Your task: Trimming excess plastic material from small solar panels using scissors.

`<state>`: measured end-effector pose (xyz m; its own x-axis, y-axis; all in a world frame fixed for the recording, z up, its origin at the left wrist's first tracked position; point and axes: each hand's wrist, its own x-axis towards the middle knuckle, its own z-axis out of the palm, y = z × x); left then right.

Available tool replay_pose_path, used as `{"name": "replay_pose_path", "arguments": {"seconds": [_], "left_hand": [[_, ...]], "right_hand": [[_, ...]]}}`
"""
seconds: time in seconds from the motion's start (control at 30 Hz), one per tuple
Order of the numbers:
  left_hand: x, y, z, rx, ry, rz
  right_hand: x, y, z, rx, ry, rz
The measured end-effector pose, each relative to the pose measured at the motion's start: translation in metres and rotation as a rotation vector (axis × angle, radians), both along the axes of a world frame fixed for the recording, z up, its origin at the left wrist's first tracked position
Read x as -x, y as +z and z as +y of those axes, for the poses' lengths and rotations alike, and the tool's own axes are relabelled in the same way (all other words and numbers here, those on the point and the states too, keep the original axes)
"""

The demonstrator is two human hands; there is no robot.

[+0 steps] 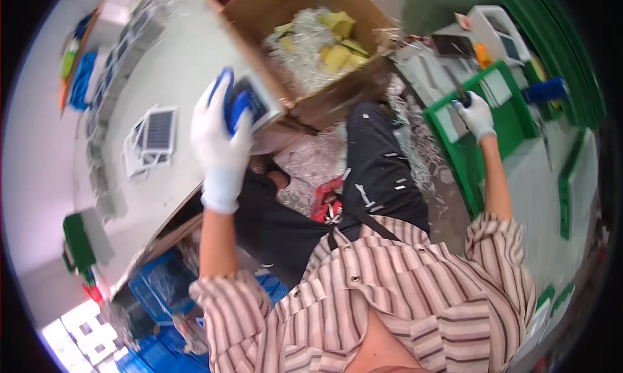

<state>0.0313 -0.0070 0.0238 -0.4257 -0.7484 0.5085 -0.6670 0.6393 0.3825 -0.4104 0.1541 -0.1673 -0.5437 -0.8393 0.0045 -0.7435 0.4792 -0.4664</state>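
Note:
My left hand (222, 136), in a white glove with blue fingertips, is closed on a small dark panel with a white frame (265, 101) at the table's edge. On the white table (188, 55) to its left lies a loose pile of similar white-framed panels (159, 129). My right hand (478, 118), gloved the same way, grips a thin knife-like tool (454, 81) by its dark handle. That hand is over a green tray (513, 110), which holds flat white pieces (496, 88). The tool's exact kind is blurred.
Ahead stands an open cardboard box (259, 12) with white shreds (302, 48) and yellow pieces (337, 58). Stacked panels (107, 107) line the table's far left. A blue roll-shaped thing (545, 90) and a white bin (493, 25) sit at right. Blue crates (162, 285) stand at lower left.

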Motion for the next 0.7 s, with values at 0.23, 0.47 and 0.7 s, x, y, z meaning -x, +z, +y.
{"name": "replay_pose_path", "arguments": {"seconds": [0.23,0.47,0.7], "left_hand": [[0.047,-0.023,0.014,0.119,0.135,-0.129],[0.052,-0.025,0.011,0.126,0.165,-0.093],[0.054,-0.025,0.012,0.166,0.263,-0.11]], "right_hand": [[-0.234,0.068,-0.08,0.238,0.299,-1.195],[-0.285,0.045,-0.11,0.376,0.576,-1.41],[-0.307,0.043,-0.065,0.516,0.325,-1.177]]}}
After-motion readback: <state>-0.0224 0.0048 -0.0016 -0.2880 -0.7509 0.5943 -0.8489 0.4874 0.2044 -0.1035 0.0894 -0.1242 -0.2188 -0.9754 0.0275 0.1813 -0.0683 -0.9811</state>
